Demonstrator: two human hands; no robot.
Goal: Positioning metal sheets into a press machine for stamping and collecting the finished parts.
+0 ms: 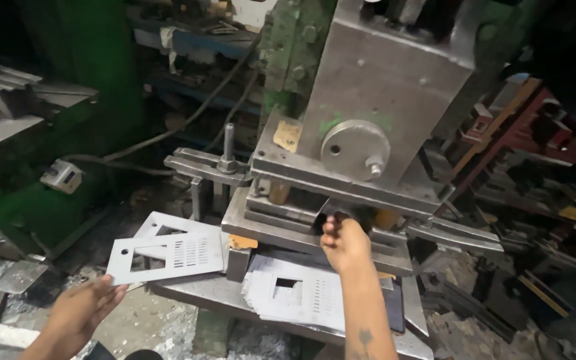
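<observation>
A grimy metal press bed serves as the tabletop here, set in a crowded workshop with green machine frames on the left, cables trailing behind and racks of dark tooling off to the right. On its left edge lies a small stack of punched sheet-metal plates — each with a rectangular window, a round hole and rows of slots — and the left hand holds the near corner of the top one, its grip closed on the plate's edge. Near the front edge a second pile of punched plates lies fanned out, partly hidden under the right forearm. The right hand reaches into the gap of the grey press die, its grip pinched on a dark piece there; what that piece is cannot be told. Above looms the press ram block with a round disc on its face.
</observation>
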